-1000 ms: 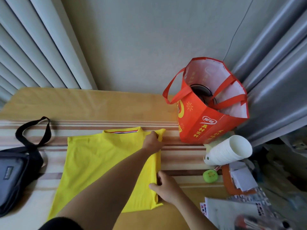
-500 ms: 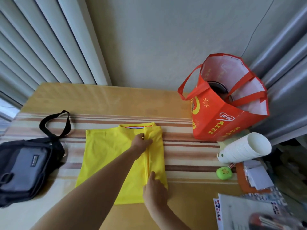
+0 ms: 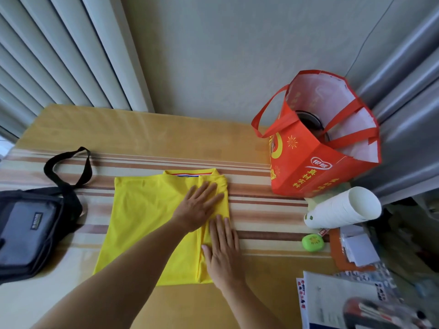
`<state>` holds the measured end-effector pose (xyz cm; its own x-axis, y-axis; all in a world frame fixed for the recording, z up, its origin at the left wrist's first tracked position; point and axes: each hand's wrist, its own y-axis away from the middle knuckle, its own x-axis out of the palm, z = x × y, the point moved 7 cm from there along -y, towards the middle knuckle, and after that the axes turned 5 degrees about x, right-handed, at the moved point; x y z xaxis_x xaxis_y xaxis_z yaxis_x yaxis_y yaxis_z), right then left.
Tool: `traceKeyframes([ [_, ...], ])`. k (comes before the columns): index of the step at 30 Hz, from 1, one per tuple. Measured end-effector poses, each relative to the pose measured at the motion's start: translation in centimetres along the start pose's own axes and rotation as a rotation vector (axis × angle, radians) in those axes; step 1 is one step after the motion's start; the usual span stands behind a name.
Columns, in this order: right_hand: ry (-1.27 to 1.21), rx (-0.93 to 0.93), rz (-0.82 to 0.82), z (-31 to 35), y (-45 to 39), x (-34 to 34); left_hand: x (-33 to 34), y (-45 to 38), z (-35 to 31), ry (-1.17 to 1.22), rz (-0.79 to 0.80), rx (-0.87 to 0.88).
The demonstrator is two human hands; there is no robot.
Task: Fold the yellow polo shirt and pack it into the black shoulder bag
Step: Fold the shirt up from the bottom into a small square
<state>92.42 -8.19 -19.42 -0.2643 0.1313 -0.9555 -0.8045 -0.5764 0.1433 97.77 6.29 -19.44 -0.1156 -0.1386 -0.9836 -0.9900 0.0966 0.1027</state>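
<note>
The yellow polo shirt (image 3: 142, 222) lies flat on the striped tablecloth, collar toward the wall, with its right side folded inward as a narrow strip. My left hand (image 3: 197, 205) rests palm down with fingers spread on the upper part of that fold. Just below it, my right hand (image 3: 223, 250) presses flat on the lower part of the fold. Neither hand grips anything. The black shoulder bag (image 3: 31, 229), with a grey front panel, lies at the left edge, its strap looped toward the wall.
A red tote bag (image 3: 316, 148) stands open at the back right. In front of it lie a stack of white paper cups (image 3: 342, 210), a small green case (image 3: 312, 242), papers and booklets (image 3: 344, 300). The striped tablecloth (image 3: 261, 205) covers the table.
The right side of the shirt has been folded inward. Both hands went from pinching the fabric edge to lying flat and open on the fold. The camera view shifted closer.
</note>
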Motion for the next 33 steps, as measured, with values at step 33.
traceKeyframes([
  [33, -0.012, -0.393, 0.281, 26.8, -17.3, 1.6, -1.4, 28.3, 11.8, 0.612, 0.086, -1.201],
])
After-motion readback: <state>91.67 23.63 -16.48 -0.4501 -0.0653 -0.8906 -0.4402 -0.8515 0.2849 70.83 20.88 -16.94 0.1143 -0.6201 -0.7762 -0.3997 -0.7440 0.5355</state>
